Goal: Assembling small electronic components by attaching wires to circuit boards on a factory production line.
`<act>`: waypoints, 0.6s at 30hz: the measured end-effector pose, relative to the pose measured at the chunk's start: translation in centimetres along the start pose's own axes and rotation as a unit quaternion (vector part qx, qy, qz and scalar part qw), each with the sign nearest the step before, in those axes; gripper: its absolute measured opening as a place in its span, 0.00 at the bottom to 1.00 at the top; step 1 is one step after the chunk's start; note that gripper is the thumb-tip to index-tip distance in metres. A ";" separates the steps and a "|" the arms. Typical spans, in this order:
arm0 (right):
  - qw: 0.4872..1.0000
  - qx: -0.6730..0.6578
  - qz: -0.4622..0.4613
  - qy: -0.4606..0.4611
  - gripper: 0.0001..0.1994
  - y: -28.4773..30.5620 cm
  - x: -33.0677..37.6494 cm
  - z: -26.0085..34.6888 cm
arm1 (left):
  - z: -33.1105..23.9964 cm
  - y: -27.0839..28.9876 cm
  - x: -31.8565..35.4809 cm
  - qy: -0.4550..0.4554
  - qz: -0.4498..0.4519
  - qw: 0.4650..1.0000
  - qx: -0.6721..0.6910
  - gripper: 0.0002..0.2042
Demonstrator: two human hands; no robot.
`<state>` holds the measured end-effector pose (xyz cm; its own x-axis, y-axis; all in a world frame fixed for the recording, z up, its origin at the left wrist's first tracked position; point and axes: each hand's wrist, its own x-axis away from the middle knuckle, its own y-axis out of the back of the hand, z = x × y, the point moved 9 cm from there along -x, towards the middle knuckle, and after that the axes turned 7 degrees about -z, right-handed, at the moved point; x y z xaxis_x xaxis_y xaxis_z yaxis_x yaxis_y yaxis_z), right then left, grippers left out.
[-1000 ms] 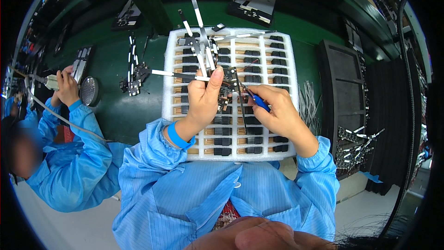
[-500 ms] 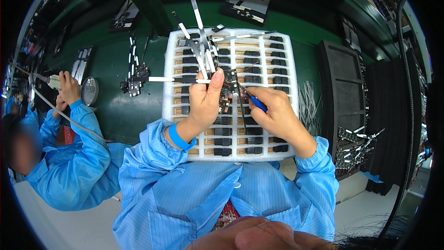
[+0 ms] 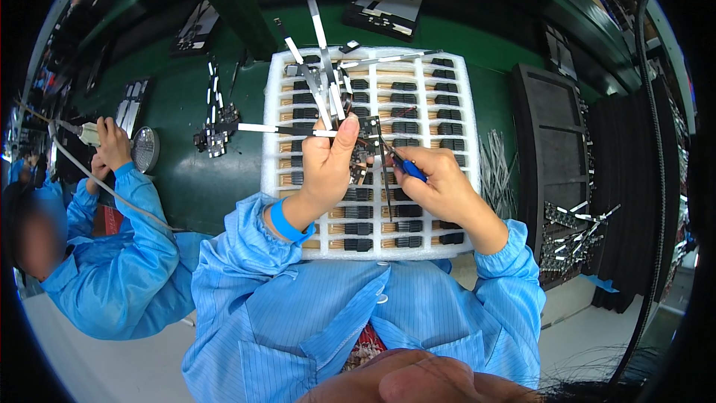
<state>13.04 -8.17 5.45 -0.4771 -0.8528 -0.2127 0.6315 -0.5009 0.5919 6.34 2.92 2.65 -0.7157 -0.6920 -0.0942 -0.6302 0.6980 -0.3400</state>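
The left hand (image 3: 322, 168) firmly pinches a circuit board (image 3: 369, 127); the right hand (image 3: 447, 183) clasps a blue-handled tool (image 3: 415, 171); steady board helps precision.

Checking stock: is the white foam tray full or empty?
Not empty: black-ended parts line the foam tray; hidden slots, I cannot tell.
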 end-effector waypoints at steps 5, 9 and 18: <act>0.831 -0.495 0.138 -0.212 0.13 -4.3 1.7 -1.2 | -0.1 -1.1 0.4 0.076 0.049 0.990 0.110 0.11; 0.637 -0.718 0.150 -0.236 0.16 -4.8 1.7 0.4 | -0.8 -1.6 1.0 0.122 0.050 0.979 0.155 0.12; 0.974 -0.215 0.008 -0.062 0.16 -0.1 0.7 -0.6 | -1.4 -0.6 0.6 0.061 0.003 0.996 0.068 0.13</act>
<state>13.05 -8.77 4.75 -0.5187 -0.8497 -0.0942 0.8246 -0.5264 0.2072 5.84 2.33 4.11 -0.7561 -0.6543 0.0138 -0.5842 0.6654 -0.4646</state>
